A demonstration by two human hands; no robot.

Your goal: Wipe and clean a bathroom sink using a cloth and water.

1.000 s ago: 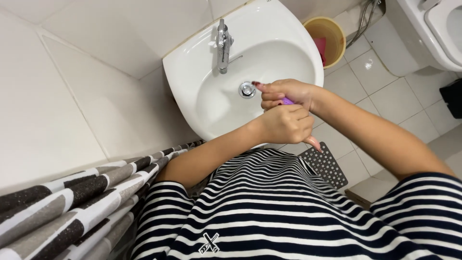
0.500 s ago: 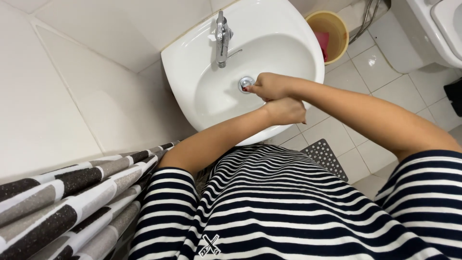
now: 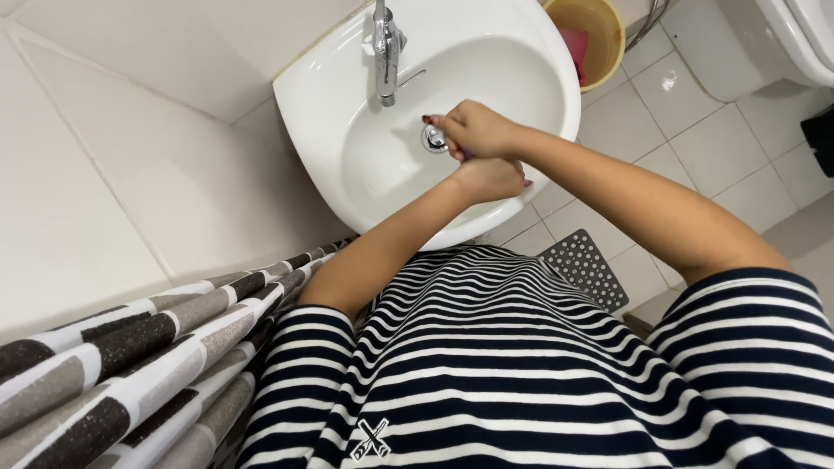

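Both my hands are over the bowl of a white sink (image 3: pixel 347 95). My right hand (image 3: pixel 473 130) is closed beside the chrome drain (image 3: pixel 433 139), and a sliver of a small purple object (image 3: pixel 467 155) shows under its fingers. Just below it, my left hand (image 3: pixel 491 180) is curled and pressed against the right one near the sink's front rim. What the left hand holds, if anything, is hidden. A chrome tap (image 3: pixel 385 43) stands at the back of the bowl, with no water visibly running.
A yellow bin (image 3: pixel 599 43) with something pink inside stands on the tiled floor behind the sink. A grey perforated mat (image 3: pixel 584 267) lies under the sink. A grey and white striped curtain (image 3: pixel 130 365) hangs at my left, and a toilet (image 3: pixel 804 39) is at the far right.
Both hands have moved from the sink's front rim inward to the drain. The purple object, plainly visible a second ago, is now almost hidden in my right hand.
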